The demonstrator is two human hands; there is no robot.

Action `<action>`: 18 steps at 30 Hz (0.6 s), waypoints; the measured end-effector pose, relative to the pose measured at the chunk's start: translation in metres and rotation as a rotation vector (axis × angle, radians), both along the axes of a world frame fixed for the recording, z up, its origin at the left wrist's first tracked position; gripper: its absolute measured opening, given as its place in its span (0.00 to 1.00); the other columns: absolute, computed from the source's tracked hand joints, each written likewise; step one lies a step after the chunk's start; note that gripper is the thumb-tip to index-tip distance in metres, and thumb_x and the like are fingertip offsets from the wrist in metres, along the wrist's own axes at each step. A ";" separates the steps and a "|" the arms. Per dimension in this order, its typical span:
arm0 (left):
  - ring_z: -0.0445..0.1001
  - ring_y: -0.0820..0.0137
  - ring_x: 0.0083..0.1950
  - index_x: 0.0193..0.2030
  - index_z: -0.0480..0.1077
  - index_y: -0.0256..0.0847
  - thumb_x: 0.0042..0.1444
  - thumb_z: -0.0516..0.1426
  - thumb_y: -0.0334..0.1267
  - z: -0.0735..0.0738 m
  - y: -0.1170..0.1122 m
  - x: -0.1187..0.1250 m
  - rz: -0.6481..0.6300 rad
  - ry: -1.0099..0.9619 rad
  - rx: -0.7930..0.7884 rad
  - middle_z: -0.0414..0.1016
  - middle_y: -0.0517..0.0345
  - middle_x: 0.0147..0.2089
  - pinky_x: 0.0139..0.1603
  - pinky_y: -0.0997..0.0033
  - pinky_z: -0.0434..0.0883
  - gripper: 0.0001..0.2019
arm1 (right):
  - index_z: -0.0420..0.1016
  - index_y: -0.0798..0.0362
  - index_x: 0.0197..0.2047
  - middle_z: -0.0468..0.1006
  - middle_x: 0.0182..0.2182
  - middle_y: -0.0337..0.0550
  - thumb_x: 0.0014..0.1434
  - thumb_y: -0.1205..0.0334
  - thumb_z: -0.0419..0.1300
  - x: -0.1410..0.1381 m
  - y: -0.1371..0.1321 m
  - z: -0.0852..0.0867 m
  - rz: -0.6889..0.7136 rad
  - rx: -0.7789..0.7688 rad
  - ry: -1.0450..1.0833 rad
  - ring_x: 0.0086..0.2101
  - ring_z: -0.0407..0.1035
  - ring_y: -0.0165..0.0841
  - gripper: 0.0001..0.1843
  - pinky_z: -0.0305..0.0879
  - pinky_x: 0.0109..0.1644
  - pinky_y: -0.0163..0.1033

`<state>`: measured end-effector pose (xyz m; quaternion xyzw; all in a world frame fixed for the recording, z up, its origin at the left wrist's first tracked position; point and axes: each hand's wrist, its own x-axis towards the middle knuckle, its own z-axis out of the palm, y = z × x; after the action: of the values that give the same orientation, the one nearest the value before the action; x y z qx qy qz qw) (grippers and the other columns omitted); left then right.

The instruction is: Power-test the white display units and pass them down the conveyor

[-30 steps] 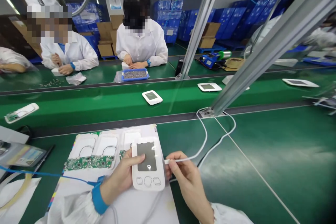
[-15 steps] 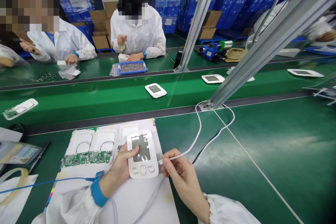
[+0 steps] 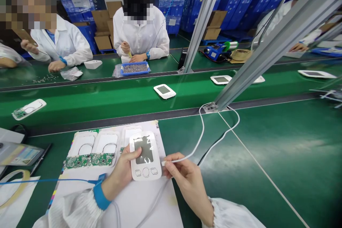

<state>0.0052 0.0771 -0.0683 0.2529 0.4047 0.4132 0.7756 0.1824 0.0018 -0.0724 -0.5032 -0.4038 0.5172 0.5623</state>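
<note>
A white handheld device (image 3: 145,155) with a grey screen and three button outlines is gripped in my left hand (image 3: 121,167), thumb over the screen's left edge. My right hand (image 3: 184,178) pinches the plug end of a white cable (image 3: 199,142) against the device's right side; whether the plug is fully seated I cannot tell. Under and beside the device lies a white sheet (image 3: 88,192). On it, left of my left hand, rest white housings (image 3: 107,142) with green circuit boards (image 3: 100,159) and thin wires. A blue wrist strap (image 3: 101,196) circles my left wrist.
Beyond the table runs a green conveyor (image 3: 120,98) carrying several white devices (image 3: 165,91). A metal post (image 3: 240,60) slants up at the right. Across the belt sit co-workers in white coats (image 3: 140,34), near a blue tray of small parts (image 3: 135,68). Tape (image 3: 16,188) lies at left.
The devices on the conveyor have shifted right. A co-worker at far left has let go of a white housing. My hands, the device and the cable hold almost the same position.
</note>
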 end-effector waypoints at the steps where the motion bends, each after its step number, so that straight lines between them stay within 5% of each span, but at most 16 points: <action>1: 0.85 0.51 0.36 0.52 0.75 0.36 0.47 0.70 0.36 0.000 0.000 0.000 0.004 0.009 0.004 0.86 0.51 0.33 0.42 0.54 0.80 0.24 | 0.79 0.50 0.34 0.80 0.23 0.38 0.62 0.48 0.67 -0.001 0.001 -0.001 -0.003 -0.007 0.020 0.25 0.73 0.33 0.14 0.70 0.31 0.36; 7: 0.85 0.52 0.39 0.57 0.73 0.38 0.49 0.70 0.40 0.011 -0.007 0.005 0.043 0.075 0.076 0.86 0.50 0.38 0.41 0.57 0.80 0.28 | 0.81 0.52 0.36 0.81 0.26 0.40 0.60 0.45 0.67 -0.005 0.003 -0.006 0.017 -0.009 0.060 0.26 0.74 0.32 0.17 0.73 0.31 0.35; 12: 0.79 0.48 0.56 0.67 0.64 0.43 0.56 0.67 0.46 0.028 -0.017 0.004 -0.042 0.136 0.255 0.82 0.46 0.53 0.49 0.56 0.79 0.34 | 0.77 0.51 0.36 0.79 0.28 0.37 0.55 0.47 0.73 -0.002 0.007 -0.001 0.031 -0.001 0.218 0.24 0.73 0.29 0.17 0.73 0.27 0.33; 15: 0.67 0.49 0.69 0.73 0.52 0.46 0.61 0.64 0.45 0.020 -0.025 0.001 -0.155 0.352 0.561 0.68 0.44 0.69 0.65 0.53 0.69 0.38 | 0.77 0.52 0.35 0.80 0.28 0.38 0.54 0.49 0.74 0.000 0.009 0.004 -0.034 0.026 0.240 0.23 0.73 0.28 0.17 0.73 0.27 0.33; 18: 0.64 0.49 0.70 0.75 0.41 0.48 0.63 0.62 0.42 0.001 -0.031 -0.002 -0.175 0.601 0.740 0.62 0.42 0.72 0.68 0.51 0.66 0.42 | 0.76 0.52 0.33 0.79 0.26 0.37 0.53 0.49 0.74 0.000 0.010 0.005 -0.047 0.021 0.230 0.23 0.73 0.28 0.18 0.72 0.27 0.32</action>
<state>0.0036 0.0464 -0.0677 0.6531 0.4141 0.3711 0.5141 0.1825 0.0115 -0.0671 -0.4439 -0.3305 0.5539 0.6221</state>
